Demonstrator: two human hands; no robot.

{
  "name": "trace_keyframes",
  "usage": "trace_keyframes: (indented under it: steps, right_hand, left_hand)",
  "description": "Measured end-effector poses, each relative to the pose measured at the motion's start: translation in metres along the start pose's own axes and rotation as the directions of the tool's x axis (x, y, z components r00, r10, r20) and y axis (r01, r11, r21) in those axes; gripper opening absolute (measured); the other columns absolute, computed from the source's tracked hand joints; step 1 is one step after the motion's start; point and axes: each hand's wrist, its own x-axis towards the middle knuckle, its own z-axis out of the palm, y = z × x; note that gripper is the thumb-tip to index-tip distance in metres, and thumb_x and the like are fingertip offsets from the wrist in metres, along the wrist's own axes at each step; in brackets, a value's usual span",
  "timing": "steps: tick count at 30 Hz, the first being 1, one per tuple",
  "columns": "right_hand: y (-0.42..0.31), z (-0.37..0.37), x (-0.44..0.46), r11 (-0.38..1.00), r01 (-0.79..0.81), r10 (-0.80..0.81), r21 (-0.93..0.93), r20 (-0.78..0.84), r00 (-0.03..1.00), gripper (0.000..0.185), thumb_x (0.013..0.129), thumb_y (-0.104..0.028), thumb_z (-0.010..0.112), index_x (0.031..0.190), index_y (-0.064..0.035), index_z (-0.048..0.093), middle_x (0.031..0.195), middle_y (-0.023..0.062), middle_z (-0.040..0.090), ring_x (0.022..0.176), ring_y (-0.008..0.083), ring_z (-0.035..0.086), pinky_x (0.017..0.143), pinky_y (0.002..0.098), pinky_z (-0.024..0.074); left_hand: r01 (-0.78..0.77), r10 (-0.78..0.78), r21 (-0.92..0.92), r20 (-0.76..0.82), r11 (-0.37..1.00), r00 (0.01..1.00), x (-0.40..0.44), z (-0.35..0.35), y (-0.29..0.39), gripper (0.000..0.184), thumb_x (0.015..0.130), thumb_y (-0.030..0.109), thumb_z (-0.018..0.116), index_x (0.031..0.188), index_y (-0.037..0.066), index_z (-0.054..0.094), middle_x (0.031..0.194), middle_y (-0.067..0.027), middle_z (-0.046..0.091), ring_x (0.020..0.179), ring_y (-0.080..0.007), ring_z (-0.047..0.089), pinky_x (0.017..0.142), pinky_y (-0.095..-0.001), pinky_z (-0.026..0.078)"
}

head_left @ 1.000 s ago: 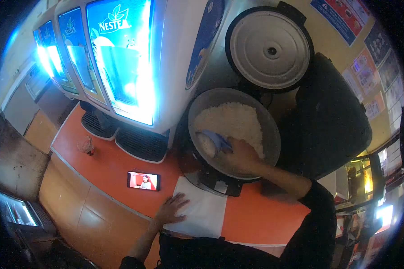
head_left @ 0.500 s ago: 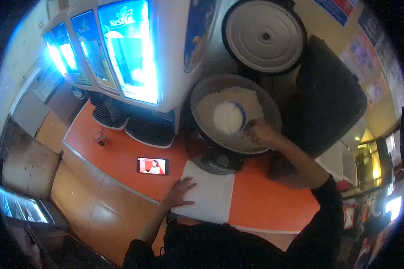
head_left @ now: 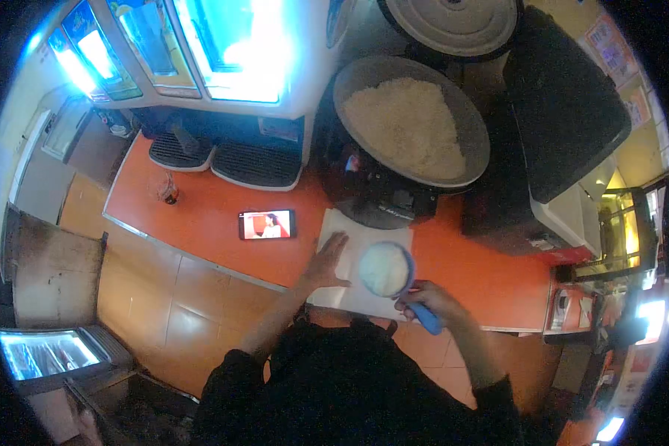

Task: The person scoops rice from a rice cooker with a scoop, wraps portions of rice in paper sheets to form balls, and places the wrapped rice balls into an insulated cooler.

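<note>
My right hand [head_left: 437, 303] is closed round the blue handle of a scoop [head_left: 427, 318]. White rice [head_left: 383, 269] fills the scoop, which is over a white sheet of paper [head_left: 357, 230] on the counter. Beside it, my left hand [head_left: 327, 264] lies with fingers spread at the paper's left side, holding nothing. Behind both hands is a rice cooker [head_left: 386, 201] with its wide grey pot [head_left: 474, 145] uncovered. Cooked-looking rice [head_left: 409, 123] is heaped inside the pot.
A lit drinks dispenser [head_left: 234, 123] stands at the back left above its drip trays [head_left: 256, 165]. A phone [head_left: 266, 224] and a small clear cup [head_left: 168, 192] are on the orange counter [head_left: 468, 275]. A round lid [head_left: 453, 30] is behind the pot, and a dark box-like appliance [head_left: 565, 111] to its right.
My right hand has brought the scoop of rice out of the pot, toward me and over the paper. My left hand stays on the paper. The camera view has tilted down.
</note>
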Motion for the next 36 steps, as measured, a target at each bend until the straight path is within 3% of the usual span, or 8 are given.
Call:
trace_keyframes:
  steps: [4,7,10,12,19,23,34,36]
  right_hand:
    - [0.089,-0.024,0.118,0.996,0.008,-0.026,-0.087,-0.205,0.978,0.026,0.080,-0.006,0.060,0.105,0.0016,0.056,0.077,0.0137,0.061,0.055,0.0190,0.056,0.050,0.0306,0.0465]
    - [0.131,-0.033,0.168,0.307,0.104,-0.812,-0.946,-0.204,0.547,0.037,0.083,-0.013,0.061,0.119,-0.0079,0.055,0.083,0.0143,0.060,0.060,0.0257,0.058,0.050,0.0394,0.0478]
    - [0.094,0.031,0.138,0.422,-0.146,-0.747,-0.895,-0.435,0.503,0.060,0.079,-0.009,0.060,0.137,-0.0147,0.043,0.093,0.0161,0.059,0.070,0.0285,0.059,0.056,0.0402,0.0494]
    - [0.108,0.042,0.143,-0.103,-0.341,-0.892,-0.934,-0.064,0.447,0.074,0.078,-0.006,0.057,0.145,-0.0210,0.031,0.094,0.0146,0.059,0.076,0.0284,0.059,0.060,0.0391,0.0503]
    - [0.061,0.047,0.140,0.505,0.161,-0.723,-0.848,-0.313,0.615,0.063,0.078,-0.027,0.069,0.136,-0.0210,0.046,0.105,0.0139,0.064,0.095,0.0338,0.063,0.080,0.0431,0.0510]
    - [0.082,0.065,0.148,0.541,0.063,-0.697,-0.838,-0.405,0.592,0.056,0.079,-0.049,0.065,0.128,-0.0262,0.053,0.106,0.0156,0.064,0.093,0.0373,0.063,0.079,0.0463,0.0508]
    - [0.073,0.049,0.153,0.575,0.014,-0.674,-0.818,-0.464,0.575,0.054,0.082,-0.040,0.067,0.130,-0.0190,0.052,0.105,0.0146,0.067,0.090,0.0323,0.066,0.077,0.0402,0.0516]
    - [0.092,0.026,0.162,0.674,0.416,-0.717,-0.611,-0.405,0.567,0.063,0.082,-0.044,0.065,0.137,-0.0209,0.044,0.114,0.0188,0.062,0.100,0.0394,0.061,0.086,0.0455,0.0487]
  left_hand:
    - [0.037,-0.038,0.066,0.016,0.997,0.999,-0.008,-0.001,-0.001,0.131,0.050,0.075,0.069,0.148,0.008,0.014,0.154,-0.0099,0.015,0.144,-0.0274,0.009,0.108,-0.0649,0.002]
    - [0.051,-0.054,0.108,0.028,0.993,0.998,-0.010,-0.003,0.001,0.132,0.050,0.076,0.067,0.149,0.007,0.013,0.154,-0.0107,0.015,0.144,-0.0275,0.009,0.108,-0.0649,0.001]
    - [0.001,0.000,0.032,-0.041,0.999,0.999,-0.009,0.008,-0.007,0.133,0.048,0.071,0.073,0.149,0.008,0.013,0.155,-0.0121,0.013,0.144,-0.0297,0.008,0.107,-0.0660,0.004]
    - [-0.041,0.037,-0.044,-0.085,0.998,0.996,-0.008,0.010,-0.008,0.134,0.047,0.067,0.078,0.149,0.009,0.013,0.155,-0.0127,0.012,0.144,-0.0316,0.007,0.107,-0.0665,0.007]
    - [0.045,-0.044,0.005,-0.045,0.999,0.998,-0.002,0.017,-0.008,0.137,0.041,0.066,0.078,0.150,0.018,0.010,0.156,-0.0095,0.011,0.144,-0.0278,0.009,0.104,-0.0705,0.001]
    - [0.144,-0.150,0.079,0.078,0.986,0.986,-0.002,0.000,0.006,0.138,0.040,0.060,0.082,0.150,0.018,0.010,0.157,-0.0045,0.008,0.144,-0.0269,0.007,0.103,-0.0718,0.000]
    - [0.087,-0.112,0.160,0.152,0.983,0.982,-0.002,-0.009,0.012,0.135,0.049,0.066,0.075,0.150,0.010,0.004,0.156,-0.0128,0.001,0.144,-0.0306,-0.001,0.105,-0.0690,-0.002]
    - [0.073,-0.106,0.180,0.182,0.981,0.978,-0.008,-0.014,0.009,0.132,0.053,0.066,0.073,0.149,0.008,0.004,0.156,-0.0132,0.001,0.144,-0.0309,-0.002,0.105,-0.0688,-0.002]
